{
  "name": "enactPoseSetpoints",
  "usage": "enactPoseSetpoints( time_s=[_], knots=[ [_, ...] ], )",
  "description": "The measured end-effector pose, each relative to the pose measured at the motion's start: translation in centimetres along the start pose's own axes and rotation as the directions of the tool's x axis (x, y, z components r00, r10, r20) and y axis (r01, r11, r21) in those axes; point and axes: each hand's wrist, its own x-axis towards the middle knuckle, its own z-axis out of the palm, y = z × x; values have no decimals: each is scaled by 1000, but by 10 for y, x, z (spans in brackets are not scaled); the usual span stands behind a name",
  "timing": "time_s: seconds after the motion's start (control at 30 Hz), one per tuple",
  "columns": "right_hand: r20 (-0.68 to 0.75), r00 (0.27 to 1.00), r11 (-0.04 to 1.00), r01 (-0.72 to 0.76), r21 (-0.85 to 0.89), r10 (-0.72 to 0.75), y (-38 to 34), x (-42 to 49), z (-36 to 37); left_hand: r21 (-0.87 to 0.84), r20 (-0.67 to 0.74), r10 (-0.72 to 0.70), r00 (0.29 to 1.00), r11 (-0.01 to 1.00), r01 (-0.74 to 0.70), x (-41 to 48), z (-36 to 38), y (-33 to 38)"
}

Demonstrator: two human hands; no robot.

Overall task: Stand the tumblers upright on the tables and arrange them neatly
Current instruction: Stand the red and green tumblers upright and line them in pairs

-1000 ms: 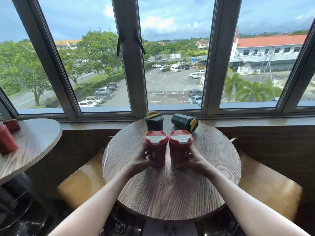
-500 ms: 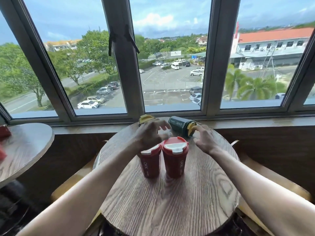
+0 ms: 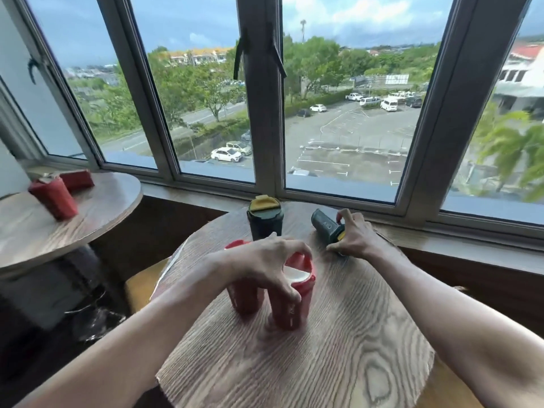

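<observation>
Two red tumblers stand upright side by side on the round wooden table [image 3: 338, 348]: the left red tumbler [image 3: 244, 298] and the right red tumbler [image 3: 294, 307] with a white lid. My left hand [image 3: 265, 263] hovers over them, fingers spread, holding nothing. At the back a dark green tumbler [image 3: 265, 220] with a yellow lid stands upright. A second green tumbler [image 3: 326, 226] lies on its side, and my right hand [image 3: 353, 234] grips it at the lid end.
A second round table [image 3: 97, 201] at the left holds a tilted red tumbler [image 3: 54, 195] and another red tumbler [image 3: 77, 178] lying on its side. A wooden window ledge [image 3: 441, 245] runs behind both tables. A yellow-brown stool seat [image 3: 144, 284] sits between them.
The view swung left. My left hand drew back from the upright green tumbler to above the red pair. My right hand closed on the lying green tumbler.
</observation>
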Motion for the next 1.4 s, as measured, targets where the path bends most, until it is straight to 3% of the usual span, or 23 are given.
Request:
enactPoseSetpoints(
  time_s=[0.17,0.27,0.4,0.8,1.4],
  knots=[
    [19,996,981,-91,170,90,-11,0,-10,-47,16,-7,1000,999,8,-4,-3,2],
    [35,995,965,-100,241,95,-28,0,-29,-182,-48,-91,995,980,81,-9,-8,-2],
    [96,989,961,-130,245,110,-58,-5,-46,-136,-137,-187,973,976,168,-13,-18,-19],
    [408,895,951,-265,161,181,-120,-28,-55,-247,61,-334,940,908,339,-3,-18,-52],
    [401,879,944,-316,91,256,-139,-45,-49,-139,127,-320,939,931,337,6,-20,-58]
  ],
)
